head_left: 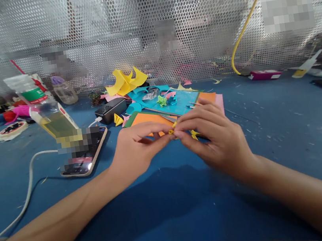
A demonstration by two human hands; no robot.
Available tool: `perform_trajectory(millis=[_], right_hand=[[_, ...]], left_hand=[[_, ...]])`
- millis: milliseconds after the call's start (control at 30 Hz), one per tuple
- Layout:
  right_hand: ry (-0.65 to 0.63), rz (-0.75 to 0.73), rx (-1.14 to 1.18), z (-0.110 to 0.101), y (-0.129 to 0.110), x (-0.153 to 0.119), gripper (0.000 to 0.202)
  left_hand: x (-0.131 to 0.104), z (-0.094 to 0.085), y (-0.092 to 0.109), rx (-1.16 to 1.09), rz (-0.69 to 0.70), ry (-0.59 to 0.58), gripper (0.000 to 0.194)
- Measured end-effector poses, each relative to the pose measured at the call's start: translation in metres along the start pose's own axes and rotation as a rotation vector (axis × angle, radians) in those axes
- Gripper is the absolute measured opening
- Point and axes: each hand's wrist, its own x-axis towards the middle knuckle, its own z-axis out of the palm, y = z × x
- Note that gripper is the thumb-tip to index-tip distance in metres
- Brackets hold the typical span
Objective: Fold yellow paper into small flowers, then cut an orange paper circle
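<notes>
Between my two hands is a small folded piece of yellow paper (171,131), pinched by the fingertips of both. My left hand (140,143) is closed on its left side, thumb against forefinger. From the right, my right hand (214,137) grips it too, its fingers covering part of it. Another bit of folded yellow paper (194,134) shows just under the right fingers. Behind the hands lie orange paper sheets (143,120) and a blue sheet (173,102) with a crumpled green paper piece (162,101) on it. Scissors (163,114) lie partly hidden by my hands.
At left a phone (86,155) lies by a leaning bottle (54,119) of yellow liquid, with a white cable (32,182). A black box (111,110) and curled yellow paper (126,81) sit farther back. A perforated metal screen (195,24) stands behind the blue table (168,215).
</notes>
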Motion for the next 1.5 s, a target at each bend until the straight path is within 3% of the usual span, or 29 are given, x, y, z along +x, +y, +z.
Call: perform_trajectory(millis=[200, 367, 533, 667, 933, 1200, 1500], right_hand=[[0.218, 0.075, 0.279, -0.005, -0.009, -0.002, 0.019], [0.129, 0.199, 0.478, 0.005, -0.008, -0.008, 0.027], [0.082, 0.241, 0.499, 0.008, -0.007, -0.009, 0.027], [0.12, 0.305, 0.54, 0.006, -0.009, -0.006, 0.022], [0.139, 0.275, 0.452, 0.009, -0.007, -0.005, 0.025], [0.129, 0.201, 0.334, 0.006, -0.007, -0.003, 0.017], [0.093, 0.269, 0.377, 0.003, -0.007, -0.001, 0.013]], left_hand=[[-0.004, 0.0, -0.007, -0.064, 0.175, 0.071, 0.013], [-0.002, -0.002, -0.005, -0.04, 0.337, 0.157, 0.019], [-0.002, -0.003, -0.006, -0.051, 0.33, 0.161, 0.019], [-0.003, -0.003, -0.006, -0.052, 0.354, 0.161, 0.019], [-0.004, -0.002, -0.002, -0.062, 0.237, 0.169, 0.015], [-0.004, 0.0, -0.002, -0.297, -0.05, 0.116, 0.008], [-0.002, 0.001, 0.003, -0.332, -0.133, 0.118, 0.013]])
